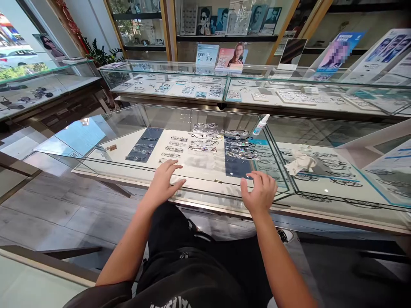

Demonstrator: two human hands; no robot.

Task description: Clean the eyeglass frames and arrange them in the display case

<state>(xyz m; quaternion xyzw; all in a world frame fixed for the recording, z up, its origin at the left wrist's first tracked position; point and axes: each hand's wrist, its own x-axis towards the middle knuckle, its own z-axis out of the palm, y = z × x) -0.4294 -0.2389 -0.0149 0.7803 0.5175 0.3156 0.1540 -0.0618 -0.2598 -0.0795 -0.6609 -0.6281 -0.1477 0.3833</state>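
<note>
My left hand (164, 183) is at the front edge of a glass display case (105, 170), thumb apart from the fingers, holding nothing. To its right, my right hand (260, 191) is at the same edge with its fingers slightly bent and thumb apart; nothing shows in it. Beyond the hands, rows of eyeglasses (203, 143) appear through the glass, some over dark blue panels (238, 167); whether any lie on top I cannot tell. A small white spray bottle (261, 124) and a crumpled cream cloth (301, 162) are to the right.
A light blue sheet (78, 136) lies at the case's left end, near a small brown object (111, 148). A tiny slim item (218, 181) is between the hands. Behind runs another glass counter (180, 87) with advertising cards (207, 58). A table corner (35, 278) is at lower left.
</note>
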